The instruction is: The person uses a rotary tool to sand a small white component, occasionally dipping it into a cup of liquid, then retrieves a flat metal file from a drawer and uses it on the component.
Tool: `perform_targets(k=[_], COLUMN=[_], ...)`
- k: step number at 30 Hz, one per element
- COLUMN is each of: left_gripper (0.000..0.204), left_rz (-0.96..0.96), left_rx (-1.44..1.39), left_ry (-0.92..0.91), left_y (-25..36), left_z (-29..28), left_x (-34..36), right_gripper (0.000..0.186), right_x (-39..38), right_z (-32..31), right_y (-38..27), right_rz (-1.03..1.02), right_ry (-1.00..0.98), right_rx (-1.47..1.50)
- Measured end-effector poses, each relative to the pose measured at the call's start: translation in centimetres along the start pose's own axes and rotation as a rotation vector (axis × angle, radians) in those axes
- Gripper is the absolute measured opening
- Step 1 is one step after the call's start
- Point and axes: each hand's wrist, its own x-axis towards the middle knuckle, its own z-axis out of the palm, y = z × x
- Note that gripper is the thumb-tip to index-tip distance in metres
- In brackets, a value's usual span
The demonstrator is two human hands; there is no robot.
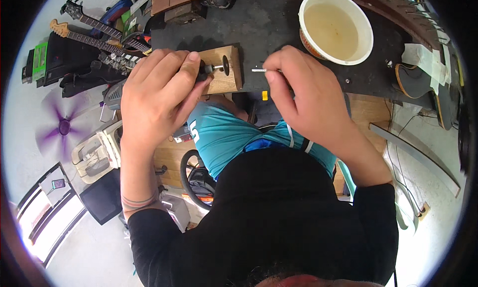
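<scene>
My left hand (162, 90) is closed around a dark hand tool (204, 69) with a thin metal shaft and a small dark disc (225, 65) at its tip, over a wooden block (233, 83) at the edge of the dark worktop (254, 28). To the right of the disc, with a gap between, my right hand (303, 98) pinches a small, thin whitish rod (259, 70) between thumb and forefinger, pointing left toward the disc.
A white tub of cloudy liquid (332, 31) stands at the right of the worktop, near a curved board (416, 78). Guitars (92, 37) lie at the left. A purple fan (63, 126) is at the far left, above white equipment (92, 160).
</scene>
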Motion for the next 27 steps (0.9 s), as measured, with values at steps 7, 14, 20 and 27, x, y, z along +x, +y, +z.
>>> perform_targets(k=[7, 14, 20, 27], left_gripper=[0.041, 0.042, 0.043, 0.044], left_rz=[0.019, 0.025, 0.025, 0.015], left_rx=[0.018, -0.023, -0.023, -0.018], left_ry=[-0.077, -0.074, -0.065, -0.052], left_y=[0.1, -0.2, -0.2, -0.1], left_z=[-0.6, -0.6, -0.5, -0.4], left_x=[0.7, 0.7, 0.5, 0.3], right_gripper=[0.015, 0.011, 0.013, 0.020], right_x=[1.0, 1.3, 1.6, 1.6], right_z=[1.7, 1.7, 2.0, 2.3], right_y=[0.6, 0.6, 0.8, 0.9], right_rz=[-0.015, 0.007, -0.037, -0.043], right_ry=[0.027, -0.035, -0.017, -0.020], right_rx=[0.059, 0.052, 0.049, 0.014])
